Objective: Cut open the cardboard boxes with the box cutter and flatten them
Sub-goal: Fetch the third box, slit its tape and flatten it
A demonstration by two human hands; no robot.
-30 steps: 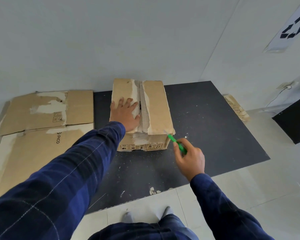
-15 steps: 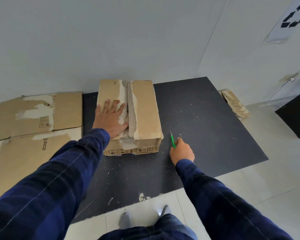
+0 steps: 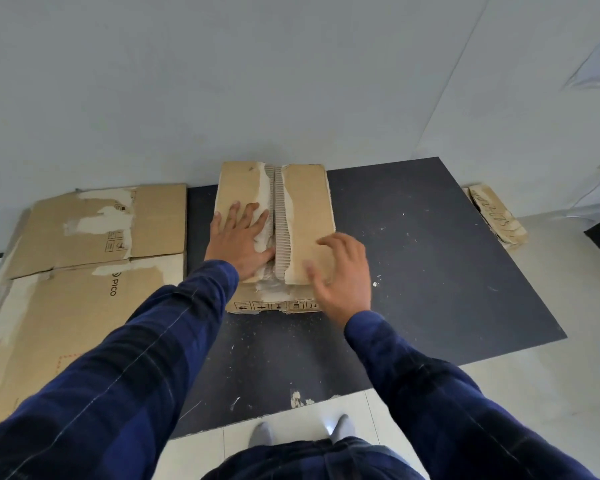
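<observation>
Head: left hand (image 3: 243,242) flat on box (image 3: 309,202)

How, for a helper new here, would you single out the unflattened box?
On the black mat by the wall, the box sits at the far edge. Unlike the flat cardboard to its left, it has height and a torn top.

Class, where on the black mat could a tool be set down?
Free: black floor mat right of the brown cardboard box, and nearer than it. Crowded: box top, under left hand and right hand.
</observation>
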